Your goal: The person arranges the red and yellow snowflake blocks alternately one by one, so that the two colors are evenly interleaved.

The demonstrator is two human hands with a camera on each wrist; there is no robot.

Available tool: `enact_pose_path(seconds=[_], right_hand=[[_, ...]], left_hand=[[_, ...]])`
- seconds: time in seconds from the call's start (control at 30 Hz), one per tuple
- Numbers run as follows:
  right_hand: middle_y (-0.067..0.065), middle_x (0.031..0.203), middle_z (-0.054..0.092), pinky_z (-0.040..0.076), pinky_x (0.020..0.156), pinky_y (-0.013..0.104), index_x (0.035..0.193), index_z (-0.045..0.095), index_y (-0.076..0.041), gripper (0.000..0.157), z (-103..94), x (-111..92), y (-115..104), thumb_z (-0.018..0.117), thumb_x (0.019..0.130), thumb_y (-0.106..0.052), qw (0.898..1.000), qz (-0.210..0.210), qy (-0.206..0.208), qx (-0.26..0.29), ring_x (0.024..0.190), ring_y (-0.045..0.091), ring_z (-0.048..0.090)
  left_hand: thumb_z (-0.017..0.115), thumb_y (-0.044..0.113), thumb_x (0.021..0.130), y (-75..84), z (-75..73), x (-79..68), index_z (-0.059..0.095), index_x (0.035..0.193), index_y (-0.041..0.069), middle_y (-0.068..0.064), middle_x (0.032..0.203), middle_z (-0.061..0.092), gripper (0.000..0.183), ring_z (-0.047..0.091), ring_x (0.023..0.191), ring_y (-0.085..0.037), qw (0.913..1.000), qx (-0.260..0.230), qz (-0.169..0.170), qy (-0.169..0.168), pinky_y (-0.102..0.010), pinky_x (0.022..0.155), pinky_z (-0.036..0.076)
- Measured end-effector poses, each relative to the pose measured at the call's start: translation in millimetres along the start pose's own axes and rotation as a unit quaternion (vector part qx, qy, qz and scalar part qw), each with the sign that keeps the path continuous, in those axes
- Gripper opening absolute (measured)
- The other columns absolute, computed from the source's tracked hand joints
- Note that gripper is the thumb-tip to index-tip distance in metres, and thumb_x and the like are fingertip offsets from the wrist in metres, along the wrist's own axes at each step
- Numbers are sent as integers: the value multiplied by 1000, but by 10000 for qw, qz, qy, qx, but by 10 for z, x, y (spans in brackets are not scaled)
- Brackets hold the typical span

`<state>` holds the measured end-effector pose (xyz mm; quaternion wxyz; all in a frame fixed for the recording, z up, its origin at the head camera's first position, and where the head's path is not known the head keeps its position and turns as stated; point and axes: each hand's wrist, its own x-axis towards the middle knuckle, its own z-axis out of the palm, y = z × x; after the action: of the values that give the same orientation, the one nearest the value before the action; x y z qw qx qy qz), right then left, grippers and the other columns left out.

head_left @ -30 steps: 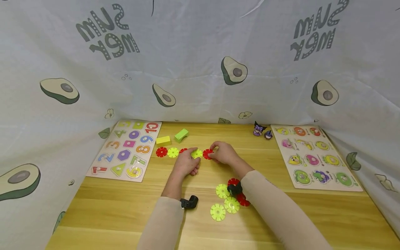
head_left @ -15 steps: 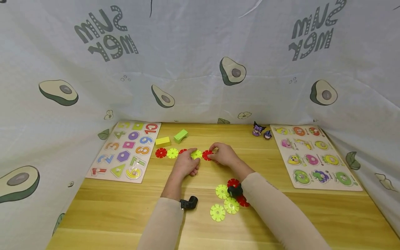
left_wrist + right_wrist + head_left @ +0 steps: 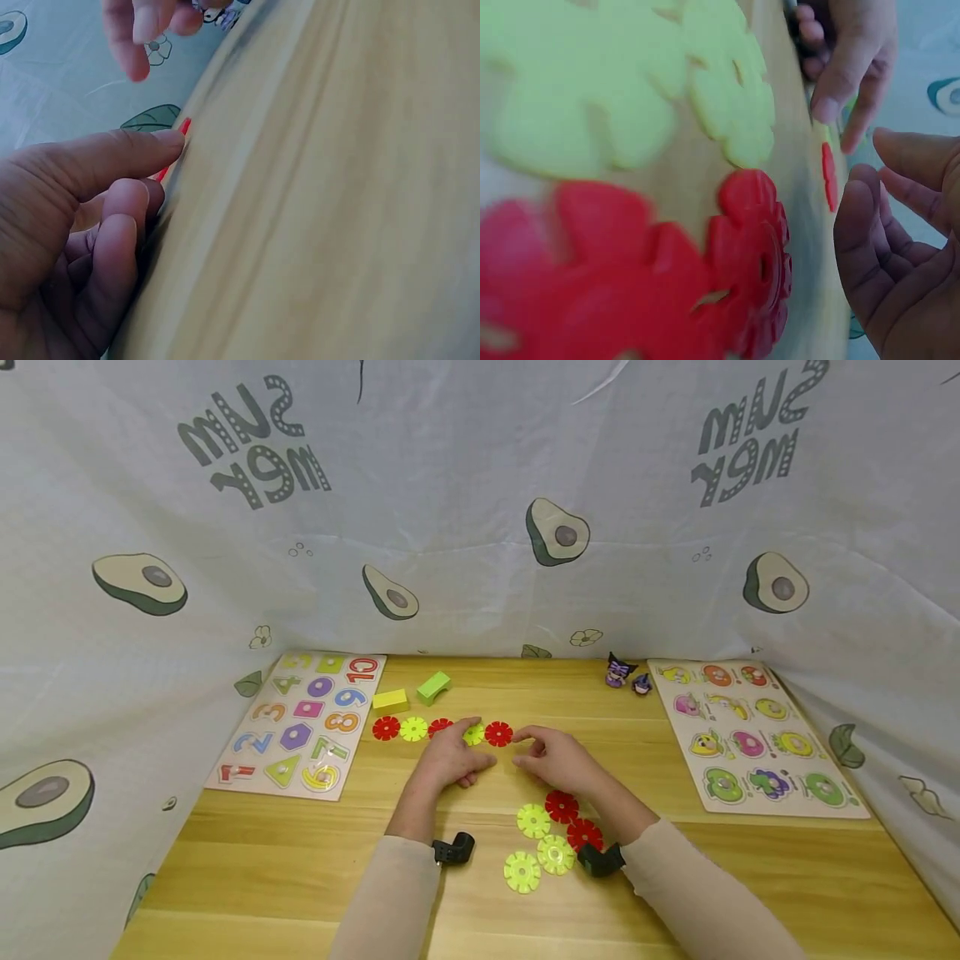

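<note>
Red and yellow-green notched plastic discs lie in a row across the table, from a red disc [image 3: 386, 728] at the left to a red disc [image 3: 498, 734] at the right. My left hand [image 3: 448, 758] is at the row, its index finger and thumb spread around the right-hand yellow-green disc [image 3: 474, 735] and its other fingers curled under. Part of the middle red disc [image 3: 438, 727] is hidden behind this hand. Just right of the last red disc, my right hand [image 3: 561, 762] holds nothing, with thumb and index finger apart, also seen in the right wrist view.
Several loose discs, such as a yellow-green disc [image 3: 522, 872] and a red disc [image 3: 585, 835], lie near my right wrist. Behind the row stand a yellow block [image 3: 391, 701] and a green block [image 3: 433, 687]. Puzzle boards, one with numbers [image 3: 297, 737] and one with fruit [image 3: 750, 766], flank the table.
My right hand has let go of the last red disc and drawn back to the right and nearer. The left thumb has moved away from the yellow-green disc.
</note>
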<state>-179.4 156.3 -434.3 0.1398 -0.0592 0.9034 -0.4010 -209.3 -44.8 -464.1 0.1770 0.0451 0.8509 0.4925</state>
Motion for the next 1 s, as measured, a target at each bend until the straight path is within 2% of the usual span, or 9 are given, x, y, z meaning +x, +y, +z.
enact_pose_path(seconds=[0.1,0.23,0.43,0.53,0.73,1.0], right_hand=[[3,75,56,44,46,29,114,62,-17,30,0,-230,27,68,85,-23,9995,-265,-164,-79,55,17,52],[2,71,56,45,44,28,112,62,-15,31,16,-479,80,69,84,-23,9964,-598,-594,16,50,14,51],[-2,62,52,38,36,24,111,64,-20,37,86,-710,132,75,77,-32,9871,-668,-1436,225,38,10,42],[-5,58,51,37,38,23,111,64,-25,41,135,-798,150,77,74,-36,9831,-749,-1671,-63,40,8,42],[-9,56,48,35,43,21,112,64,-30,44,219,-920,167,80,71,-30,9760,-1113,-1781,-570,47,5,44],[-12,57,46,35,44,20,110,64,-29,42,272,-944,156,79,71,-26,9728,-1360,-1550,-1058,48,2,41]], left_hand=[[74,26,78,27,31,-4,39,140,22,-8,54,58,71,57,43,-19,9999,41,116,-120,-31,43,51],[69,25,83,59,77,15,40,140,22,-8,56,58,63,57,43,-20,9996,-68,233,-170,-31,43,51],[64,24,88,60,144,67,41,139,21,-10,60,60,56,59,44,-21,9976,-632,291,-27,-33,44,52],[62,24,90,61,172,71,42,139,22,-10,60,60,53,58,44,-21,9970,-737,252,30,-34,44,52],[59,23,91,82,232,76,43,139,22,-10,58,60,50,57,42,-19,9978,-641,174,28,-32,43,52],[57,19,92,65,280,98,43,138,21,-10,58,60,48,57,41,-19,9980,-591,202,39,-32,42,51]])
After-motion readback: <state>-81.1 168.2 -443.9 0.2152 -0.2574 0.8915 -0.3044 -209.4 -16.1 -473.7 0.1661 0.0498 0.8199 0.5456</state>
